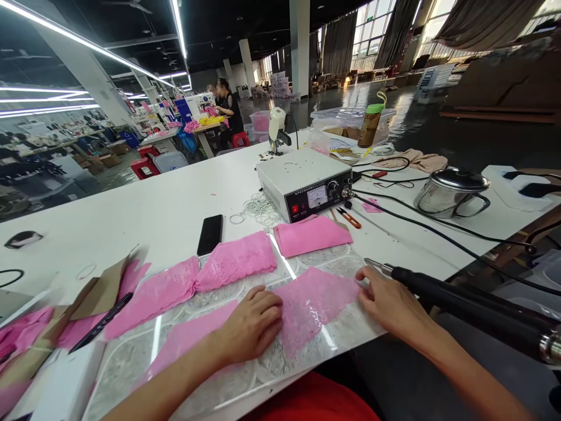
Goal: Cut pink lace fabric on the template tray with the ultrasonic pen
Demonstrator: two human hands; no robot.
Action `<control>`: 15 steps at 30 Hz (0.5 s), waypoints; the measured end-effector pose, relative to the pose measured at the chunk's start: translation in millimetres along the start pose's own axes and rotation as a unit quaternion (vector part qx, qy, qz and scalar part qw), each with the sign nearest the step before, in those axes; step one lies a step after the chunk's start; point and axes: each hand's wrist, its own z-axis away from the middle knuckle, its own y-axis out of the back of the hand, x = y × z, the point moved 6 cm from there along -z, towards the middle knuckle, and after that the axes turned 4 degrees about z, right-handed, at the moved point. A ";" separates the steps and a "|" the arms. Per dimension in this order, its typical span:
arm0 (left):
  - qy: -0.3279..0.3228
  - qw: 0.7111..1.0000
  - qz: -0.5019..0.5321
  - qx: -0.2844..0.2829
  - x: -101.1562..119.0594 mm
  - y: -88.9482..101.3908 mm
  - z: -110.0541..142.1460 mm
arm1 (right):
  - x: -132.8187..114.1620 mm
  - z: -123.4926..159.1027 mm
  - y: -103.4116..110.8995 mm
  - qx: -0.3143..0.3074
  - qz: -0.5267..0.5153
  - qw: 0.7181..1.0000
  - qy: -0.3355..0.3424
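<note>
A thin pink lace piece (313, 301) lies over a clear plastic sheet (272, 365) with curved shapes under it. At its left edge rests my left hand (254, 324), fingers curled together with the tips partly hidden against the lace. My right hand (388, 301) pinches the right corner of the piece between thumb and forefinger. A black handheld tool with a pointed metal tip (464, 304) runs along the far side of that hand; whether other fingers hold it, I cannot tell. Left of my left hand lies another pink lace piece (193, 339), partly under my forearm.
Folded pink lace stacks (239, 260) and a pink fabric stack (313, 235) lie beyond. Behind are a black phone (210, 234), a control box with a dial (318, 196), orange snips (349, 218) and a lidded glass cup (451, 196). Cables cross the right side. A person (228, 108) sits far off.
</note>
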 end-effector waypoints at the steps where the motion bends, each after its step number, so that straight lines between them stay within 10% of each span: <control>1: 0.019 1.000 0.001 0.003 -6.2 1.2 -4.3 | -2.4 -3.4 2.0 0.012 -0.013 1.000 0.009; 10: 0.193 0.979 -0.062 -0.005 -87.6 8.4 -104.5 | -53.9 -94.5 14.3 0.099 -0.162 0.976 0.104; 15: 0.237 0.968 -0.051 -0.063 -110.0 -7.4 -120.4 | -46.1 -107.4 -0.6 0.113 -0.174 0.973 0.105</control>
